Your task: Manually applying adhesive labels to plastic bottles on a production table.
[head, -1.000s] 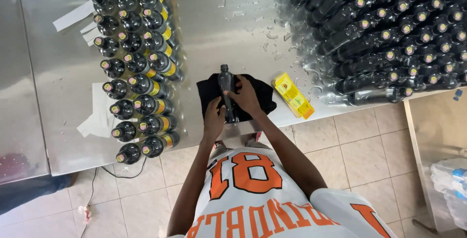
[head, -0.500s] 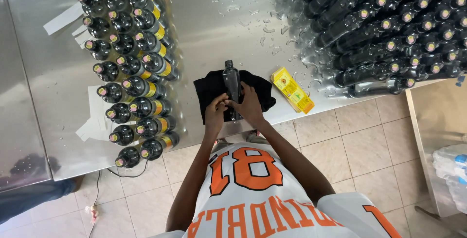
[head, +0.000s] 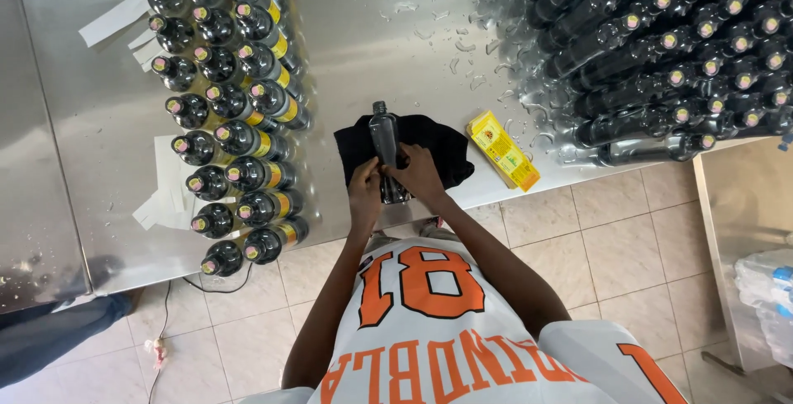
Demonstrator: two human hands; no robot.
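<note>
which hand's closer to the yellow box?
Right. The right hand rests on the dark bottle, just left of the yellow box; the left hand sits farther left.

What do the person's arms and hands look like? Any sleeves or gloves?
Both arms are bare from the shoulder down. The left hand and right hand wear no gloves, and no rings or watch show. The person wears a loose white jersey with big orange, black-edged numerals and letters, and short sleeves ending near the shoulders.

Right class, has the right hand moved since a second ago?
Yes. Against the black cloth, the right hand slid along the bottle toward the table edge.
</note>
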